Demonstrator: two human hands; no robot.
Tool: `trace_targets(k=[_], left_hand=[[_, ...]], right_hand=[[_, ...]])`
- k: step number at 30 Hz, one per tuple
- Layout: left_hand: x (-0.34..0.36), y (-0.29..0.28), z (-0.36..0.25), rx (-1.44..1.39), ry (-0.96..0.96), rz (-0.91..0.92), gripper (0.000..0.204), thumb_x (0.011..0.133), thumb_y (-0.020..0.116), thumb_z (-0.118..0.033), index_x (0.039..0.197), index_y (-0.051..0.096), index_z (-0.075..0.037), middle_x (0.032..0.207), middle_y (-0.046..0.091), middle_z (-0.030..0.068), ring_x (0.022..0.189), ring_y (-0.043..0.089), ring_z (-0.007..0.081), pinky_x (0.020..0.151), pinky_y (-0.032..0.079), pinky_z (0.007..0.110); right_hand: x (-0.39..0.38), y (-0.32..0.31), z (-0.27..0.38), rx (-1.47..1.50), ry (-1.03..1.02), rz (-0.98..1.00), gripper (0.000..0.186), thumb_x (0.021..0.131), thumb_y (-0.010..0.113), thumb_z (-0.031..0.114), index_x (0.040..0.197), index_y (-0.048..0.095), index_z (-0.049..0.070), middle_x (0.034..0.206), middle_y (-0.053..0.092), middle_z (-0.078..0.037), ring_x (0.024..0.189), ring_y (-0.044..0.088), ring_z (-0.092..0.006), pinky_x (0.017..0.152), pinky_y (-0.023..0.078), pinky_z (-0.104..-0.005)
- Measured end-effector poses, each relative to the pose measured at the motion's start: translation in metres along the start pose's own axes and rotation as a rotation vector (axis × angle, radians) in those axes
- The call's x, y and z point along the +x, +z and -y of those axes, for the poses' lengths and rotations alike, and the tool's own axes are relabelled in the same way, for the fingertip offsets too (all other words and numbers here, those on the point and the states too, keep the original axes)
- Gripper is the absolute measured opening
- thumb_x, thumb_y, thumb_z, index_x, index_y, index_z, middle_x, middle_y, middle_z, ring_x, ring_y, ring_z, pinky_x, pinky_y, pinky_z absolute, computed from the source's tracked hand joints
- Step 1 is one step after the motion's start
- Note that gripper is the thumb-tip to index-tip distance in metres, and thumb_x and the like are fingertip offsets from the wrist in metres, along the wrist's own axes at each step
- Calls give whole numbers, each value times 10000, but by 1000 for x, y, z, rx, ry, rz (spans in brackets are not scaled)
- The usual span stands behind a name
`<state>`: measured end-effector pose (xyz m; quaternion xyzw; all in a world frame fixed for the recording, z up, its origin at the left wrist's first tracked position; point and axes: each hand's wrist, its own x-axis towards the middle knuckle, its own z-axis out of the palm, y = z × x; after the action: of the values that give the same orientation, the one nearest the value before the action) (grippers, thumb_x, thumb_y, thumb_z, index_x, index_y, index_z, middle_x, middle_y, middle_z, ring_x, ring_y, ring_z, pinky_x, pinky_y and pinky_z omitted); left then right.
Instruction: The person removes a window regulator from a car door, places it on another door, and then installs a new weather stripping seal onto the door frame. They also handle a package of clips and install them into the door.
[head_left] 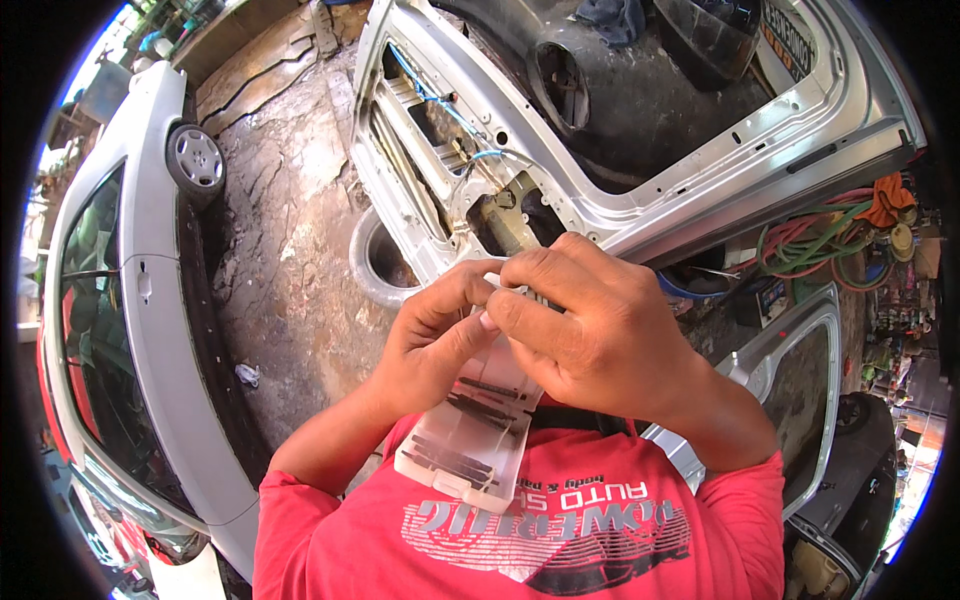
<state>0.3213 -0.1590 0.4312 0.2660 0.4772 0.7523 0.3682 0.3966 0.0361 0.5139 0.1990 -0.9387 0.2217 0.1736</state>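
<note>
A clear plastic case [513,447] hangs unfolded between my hands and the red shirt. Several thin dark rods, like drill bits [450,462], lie in its slots. Its upper end runs up under my fingers. My right hand [595,335] is closed, curled over the case's upper right side. Close against it, my left hand [435,340] is closed in a pinch, thumb toward the right fingertips. A small whitish edge shows between the fingertips; what the left pinch holds is hidden.
Beyond my hands a bare silver car door [620,215] lies propped, its inner cavities open, near a tire [375,260]. A white car [150,290] stands at left. Coiled hoses [815,235] and another door frame [800,390] are at right. The concrete floor [290,250] is cracked.
</note>
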Motion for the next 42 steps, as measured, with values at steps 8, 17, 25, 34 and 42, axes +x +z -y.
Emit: trace_targets(k=[8, 17, 25, 34, 42], left_hand=[[5, -3, 4, 101, 43, 14, 77, 997, 636, -76, 1033, 684, -27, 1286, 622, 114, 1268, 546, 191, 1094, 393, 367], [11, -7, 1, 133, 96, 68, 81, 979, 642, -68, 1036, 686, -31, 1047, 688, 44, 1295, 526, 231, 1117, 376, 409], [10, -5, -1, 41, 15, 47, 97, 983, 626, -39, 1059, 684, -24, 1081, 682, 37, 1274, 532, 201, 1132, 355, 377], [8, -2, 1, 51, 13, 21, 63, 984, 631, -48, 1035, 660, -26, 1117, 649, 73, 1284, 512, 173, 1125, 339, 344], [3, -11, -2, 172, 99, 37, 66, 993, 600, -82, 956, 593, -27, 977, 589, 50, 1102, 546, 185, 1180, 312, 431]], right_hand=[[7, -1, 2, -71, -17, 32, 324, 679, 813, 195, 954, 696, 70, 958, 636, -45, 834, 618, -239, 677, 558, -344], [4, 0, 2, 16, 45, 3, 304, 696, 797, 122, 979, 702, 66, 940, 606, -55, 842, 621, -252, 666, 553, -371], [3, 1, 2, -38, 49, 21, 351, 726, 819, 166, 1026, 682, 48, 947, 593, -66, 864, 618, -260, 670, 549, -363], [8, 4, 2, -76, -37, -21, 225, 687, 737, 46, 866, 604, 23, 918, 599, -96, 787, 624, -269, 607, 546, -359], [6, -14, 6, -149, -33, 94, 248, 757, 768, 178, 870, 573, 75, 889, 546, -69, 815, 602, -248, 632, 532, -351]])
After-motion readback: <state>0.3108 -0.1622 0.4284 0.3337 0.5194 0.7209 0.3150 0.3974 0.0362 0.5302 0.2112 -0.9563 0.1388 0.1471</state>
